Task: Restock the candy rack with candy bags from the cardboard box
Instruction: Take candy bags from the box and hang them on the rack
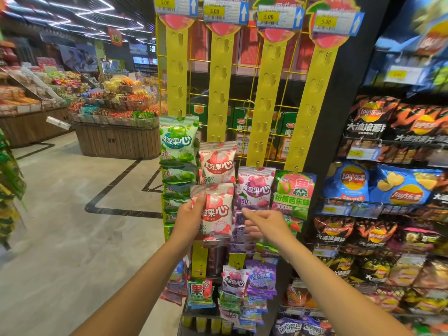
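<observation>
The candy rack [221,76] is a yellow wire grid with four yellow hanging strips. My left hand [191,215] grips a pink-and-white candy bag [215,209] by its left edge, held in front of the second strip just below another pink bag [217,162] that hangs there. My right hand [263,223] is beside it, fingers loosely curled with thumb and forefinger close together, holding nothing I can see. Green bags [178,141] hang on the first strip, purple bags [255,186] on the third, a green-pink bag [294,190] on the fourth. Loose candy bags [236,297] are piled below; the cardboard box itself is hidden.
Chip bags [388,185] fill wire shelves directly to the right. Price tags [225,10] hang across the rack's top. A wooden bulk-candy stand [116,139] sits across the tiled aisle floor [60,226] to the left. Hanging goods [9,185] line the far left edge.
</observation>
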Demonstrator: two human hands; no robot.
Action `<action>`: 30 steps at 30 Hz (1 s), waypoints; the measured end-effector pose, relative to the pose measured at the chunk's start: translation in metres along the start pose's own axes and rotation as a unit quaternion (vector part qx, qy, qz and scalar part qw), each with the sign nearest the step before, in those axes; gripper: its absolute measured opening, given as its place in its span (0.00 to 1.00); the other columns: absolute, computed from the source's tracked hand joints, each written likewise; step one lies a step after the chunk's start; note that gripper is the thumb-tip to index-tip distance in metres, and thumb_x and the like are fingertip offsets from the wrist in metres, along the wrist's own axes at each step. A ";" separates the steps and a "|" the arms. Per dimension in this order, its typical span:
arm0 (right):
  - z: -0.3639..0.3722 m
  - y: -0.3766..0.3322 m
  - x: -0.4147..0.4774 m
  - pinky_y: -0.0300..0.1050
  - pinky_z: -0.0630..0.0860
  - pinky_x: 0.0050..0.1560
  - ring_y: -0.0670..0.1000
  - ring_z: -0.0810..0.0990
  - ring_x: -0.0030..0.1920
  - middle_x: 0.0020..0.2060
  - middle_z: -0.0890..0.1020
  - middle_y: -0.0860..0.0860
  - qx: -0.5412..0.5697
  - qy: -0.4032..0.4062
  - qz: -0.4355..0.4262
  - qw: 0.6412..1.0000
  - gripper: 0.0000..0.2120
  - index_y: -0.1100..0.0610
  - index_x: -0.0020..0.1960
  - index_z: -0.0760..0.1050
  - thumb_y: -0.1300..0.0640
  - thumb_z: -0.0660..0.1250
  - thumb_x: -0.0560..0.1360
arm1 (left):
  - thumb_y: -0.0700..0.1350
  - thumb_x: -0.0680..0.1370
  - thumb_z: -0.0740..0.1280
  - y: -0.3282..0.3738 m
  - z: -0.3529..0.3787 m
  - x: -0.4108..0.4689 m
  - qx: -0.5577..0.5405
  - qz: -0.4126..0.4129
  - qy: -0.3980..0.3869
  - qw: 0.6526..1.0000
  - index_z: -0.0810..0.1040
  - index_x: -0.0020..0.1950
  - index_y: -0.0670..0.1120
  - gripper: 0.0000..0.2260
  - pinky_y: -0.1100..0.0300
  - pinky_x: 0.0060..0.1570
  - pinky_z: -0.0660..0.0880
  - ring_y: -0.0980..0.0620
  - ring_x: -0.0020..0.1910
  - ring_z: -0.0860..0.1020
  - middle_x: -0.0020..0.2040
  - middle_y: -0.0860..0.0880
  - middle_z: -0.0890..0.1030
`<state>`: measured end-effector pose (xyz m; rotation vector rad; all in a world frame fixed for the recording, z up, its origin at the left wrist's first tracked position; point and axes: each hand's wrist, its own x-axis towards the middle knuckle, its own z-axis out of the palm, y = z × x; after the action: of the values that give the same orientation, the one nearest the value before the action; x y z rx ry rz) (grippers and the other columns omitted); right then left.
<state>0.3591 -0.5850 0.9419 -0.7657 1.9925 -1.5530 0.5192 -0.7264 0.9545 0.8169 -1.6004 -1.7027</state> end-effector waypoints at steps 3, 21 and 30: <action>0.005 -0.027 -0.001 0.50 0.85 0.52 0.50 0.88 0.45 0.43 0.89 0.52 0.000 -0.020 -0.049 0.999 0.16 0.55 0.50 0.85 0.42 0.75 0.74 | 0.59 0.85 0.61 0.020 0.006 0.008 0.001 0.024 -0.005 1.000 0.86 0.53 0.45 0.21 0.52 0.47 0.84 0.47 0.45 0.88 0.46 0.45 0.89; 0.013 -0.149 0.044 0.38 0.79 0.35 0.43 0.77 0.28 0.27 0.79 0.45 0.022 0.063 -0.198 0.978 0.11 0.58 0.49 0.85 0.50 0.72 0.79 | 0.38 0.85 0.63 0.122 0.008 0.045 -0.139 0.072 -0.084 0.984 0.80 0.61 0.41 0.08 0.62 0.36 0.80 0.56 0.37 0.83 0.43 0.48 0.86; 0.027 -0.151 0.060 0.55 0.83 0.44 0.49 0.83 0.38 0.37 0.87 0.54 -0.027 0.093 -0.205 0.974 0.13 0.55 0.42 0.86 0.46 0.72 0.78 | 0.39 0.85 0.64 0.111 0.006 0.052 -0.208 0.036 -0.066 0.975 0.79 0.60 0.44 0.07 0.53 0.51 0.83 0.45 0.53 0.85 0.55 0.41 0.87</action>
<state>0.3531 -0.6744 1.0805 -1.1499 2.1118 -1.8664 0.4889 -0.7690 1.0651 0.4394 -1.2674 -1.9780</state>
